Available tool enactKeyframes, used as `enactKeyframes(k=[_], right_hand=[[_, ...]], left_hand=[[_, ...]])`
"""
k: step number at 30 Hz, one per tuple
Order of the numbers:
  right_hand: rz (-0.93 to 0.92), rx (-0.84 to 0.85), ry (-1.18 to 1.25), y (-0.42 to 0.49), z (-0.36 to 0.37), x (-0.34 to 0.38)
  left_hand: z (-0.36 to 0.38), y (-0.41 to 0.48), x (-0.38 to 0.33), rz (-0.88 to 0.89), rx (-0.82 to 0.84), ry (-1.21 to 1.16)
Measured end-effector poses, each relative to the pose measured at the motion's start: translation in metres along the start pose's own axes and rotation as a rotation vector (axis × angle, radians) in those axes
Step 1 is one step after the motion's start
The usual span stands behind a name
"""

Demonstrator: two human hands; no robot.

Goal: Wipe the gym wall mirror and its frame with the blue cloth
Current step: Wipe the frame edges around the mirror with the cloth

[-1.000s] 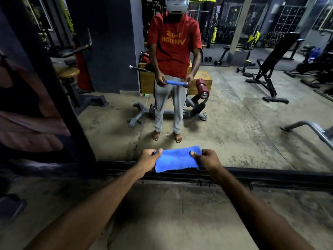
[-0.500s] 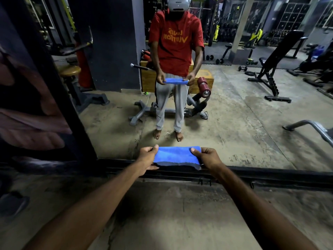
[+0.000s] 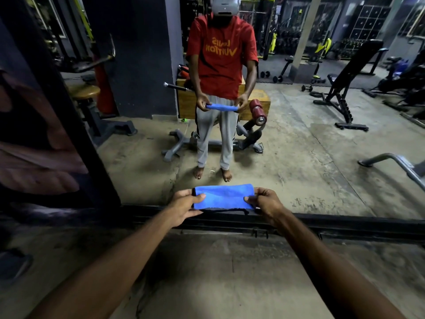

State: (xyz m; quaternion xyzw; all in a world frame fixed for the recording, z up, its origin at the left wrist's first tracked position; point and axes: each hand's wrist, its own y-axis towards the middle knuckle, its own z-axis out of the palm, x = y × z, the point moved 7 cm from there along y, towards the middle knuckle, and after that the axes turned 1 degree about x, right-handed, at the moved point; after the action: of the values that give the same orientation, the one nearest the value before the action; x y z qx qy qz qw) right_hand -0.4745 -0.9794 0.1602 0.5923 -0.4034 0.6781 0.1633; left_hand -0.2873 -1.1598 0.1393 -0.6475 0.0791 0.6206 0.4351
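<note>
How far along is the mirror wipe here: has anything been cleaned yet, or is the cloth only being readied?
Done: no wiped patch shows; the cloth is folded into a flat band. In hand: the left hand and right hand pinch its ends, holding it in the air in front of the mirror, touching neither glass nor frame. Left: apparently all the wiping, glass and frame.
</note>
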Motion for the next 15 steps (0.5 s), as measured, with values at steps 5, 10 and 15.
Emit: enactKeyframes(k=[5,10,15], right_hand=[[-0.009,-0.026,0.031,0.005,0.000,0.001],[-0.015,0.129,0.112,0.002,0.016,0.011],[-0.050,0.309,0.027,-0.004,0.034,0.031]], left_hand=[[0.002,-0.002,-0.006,0.015,0.018,0.125],[0.016,-0.002,-0.015,0.104,0.119,0.535],[0.058,-0.003,-0.024,0.228,0.284,0.548]])
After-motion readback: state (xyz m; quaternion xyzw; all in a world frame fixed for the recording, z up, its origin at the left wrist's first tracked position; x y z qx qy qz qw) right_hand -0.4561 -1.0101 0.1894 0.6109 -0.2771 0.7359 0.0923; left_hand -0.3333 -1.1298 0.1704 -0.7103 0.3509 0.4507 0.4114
